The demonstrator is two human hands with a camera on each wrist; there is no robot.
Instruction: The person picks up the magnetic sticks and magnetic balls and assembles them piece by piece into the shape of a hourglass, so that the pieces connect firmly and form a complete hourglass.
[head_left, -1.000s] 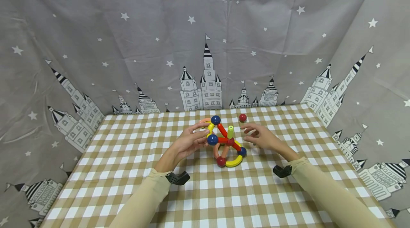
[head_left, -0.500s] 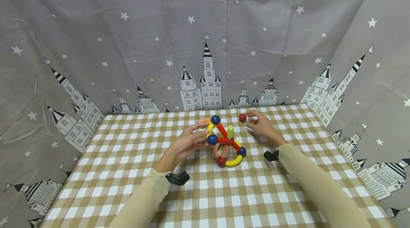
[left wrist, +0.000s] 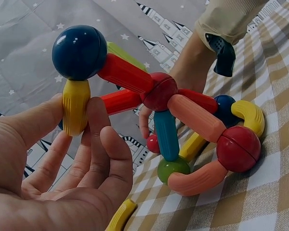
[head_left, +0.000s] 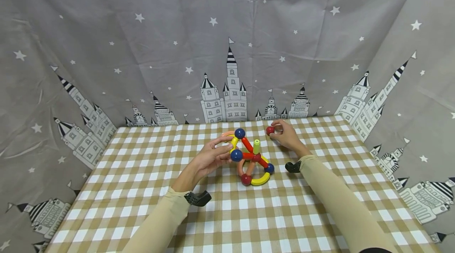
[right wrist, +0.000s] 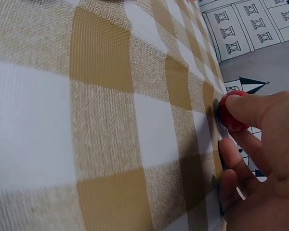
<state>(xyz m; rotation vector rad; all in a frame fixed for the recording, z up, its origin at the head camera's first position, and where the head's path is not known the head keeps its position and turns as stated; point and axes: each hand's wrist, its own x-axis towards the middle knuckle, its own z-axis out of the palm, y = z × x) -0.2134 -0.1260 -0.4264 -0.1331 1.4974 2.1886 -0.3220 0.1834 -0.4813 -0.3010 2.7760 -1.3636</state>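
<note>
A magnetic ball-and-stick construction stands on a curved base of yellow and salmon sticks, with a red ball (head_left: pixel 246 179), a blue ball (head_left: pixel 269 168) and a green ball (left wrist: pixel 173 169). At its red hub ball (left wrist: pixel 159 90) several sticks meet; a light green stick (head_left: pixel 256 146) points up from there. Two red sticks lead left to blue balls (left wrist: pixel 79 52) joined by a yellow stick (left wrist: pixel 76 106). My left hand (head_left: pixel 209 158) pinches this yellow stick between thumb and fingers. Farther back, my right hand (head_left: pixel 288 136) pinches a loose red ball (right wrist: pixel 226 114) low over the cloth.
Beyond the left fingers lies a curved salmon piece (head_left: pixel 227 133). A yellow piece (left wrist: pixel 121 215) shows below the left hand in the left wrist view. The checked tablecloth (head_left: pixel 149 190) reaches a grey castle-print curtain (head_left: pixel 199 47) at the back.
My right hand has moved from beside the construction back to the loose red ball, and its thumb and fingers have come together on it. The left hand keeps its hold in place.
</note>
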